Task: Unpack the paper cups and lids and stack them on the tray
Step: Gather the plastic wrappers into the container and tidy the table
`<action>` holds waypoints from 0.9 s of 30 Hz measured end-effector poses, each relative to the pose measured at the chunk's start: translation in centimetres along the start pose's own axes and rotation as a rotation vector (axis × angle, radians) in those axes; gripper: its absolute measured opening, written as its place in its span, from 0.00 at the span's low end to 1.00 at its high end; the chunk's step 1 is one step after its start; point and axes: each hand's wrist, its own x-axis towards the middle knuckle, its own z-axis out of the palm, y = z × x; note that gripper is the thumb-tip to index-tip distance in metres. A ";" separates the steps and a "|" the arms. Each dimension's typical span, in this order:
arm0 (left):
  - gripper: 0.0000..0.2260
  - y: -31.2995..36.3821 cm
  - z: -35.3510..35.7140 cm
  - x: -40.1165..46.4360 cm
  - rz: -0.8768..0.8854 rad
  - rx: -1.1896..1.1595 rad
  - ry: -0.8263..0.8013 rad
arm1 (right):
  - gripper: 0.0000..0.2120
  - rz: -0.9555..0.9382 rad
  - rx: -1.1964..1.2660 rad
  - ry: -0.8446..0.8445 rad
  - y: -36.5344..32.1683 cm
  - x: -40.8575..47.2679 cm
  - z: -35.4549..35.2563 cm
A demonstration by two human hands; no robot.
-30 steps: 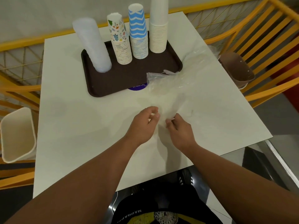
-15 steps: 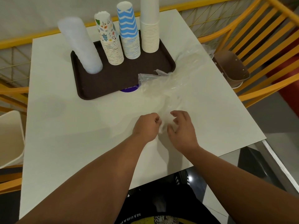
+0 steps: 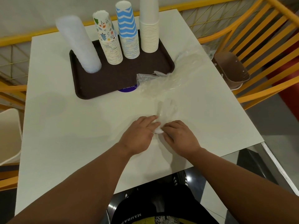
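While the two hands work close together at the near edge of the counter (image 3: 64,126), the scene runs like this:

Hands: left hand (image 3: 139,135) and right hand (image 3: 179,136) almost touch, fingers curled in and pinching the near end of the clear plastic wrapper (image 3: 161,94).
Change: a second ago the fingertips only met loosely over flat film; now a small white wad sits bunched between them — the empty wrapper is being gathered up.
Meaning: unpacking looks finished, and what is left is clearing the waste.
Wrapper: it trails away from the hands toward the tray's near right corner.
Tray: the brown tray (image 3: 113,84) lies well beyond the hands.
Stacks: lid stack (image 3: 79,44), patterned cups (image 3: 110,41), blue zigzag cups (image 3: 127,31) and plain white cups (image 3: 148,29) stand upright in a row on it — all apart from both hands.
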 end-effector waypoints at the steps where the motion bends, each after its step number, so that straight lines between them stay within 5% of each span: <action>1: 0.20 0.1 0.1 0.1 0.023 0.000 0.019 | 0.14 0.000 0.038 0.025 -0.2 -0.1 -0.2; 5: 0.15 0.4 0.6 0.8 0.032 -0.090 0.037 | 0.17 0.122 0.183 0.094 -0.6 -0.9 -0.5; 10: 0.12 1.4 -0.2 2.4 -0.163 -0.243 -0.029 | 0.16 0.276 0.262 0.063 -0.4 -0.2 -1.1; 13: 0.11 1.9 -1.0 3.6 -0.247 -0.296 -0.023 | 0.09 0.397 0.238 0.041 -0.7 1.3 -1.6; 22: 0.13 3.4 -1.5 6.2 -0.613 -0.386 0.160 | 0.11 0.679 0.154 -0.017 -0.9 5.7 -1.4; 27: 0.15 4.3 -0.6 6.3 -0.619 -0.248 0.126 | 0.16 0.755 -0.056 -0.008 0.0 5.6 -1.3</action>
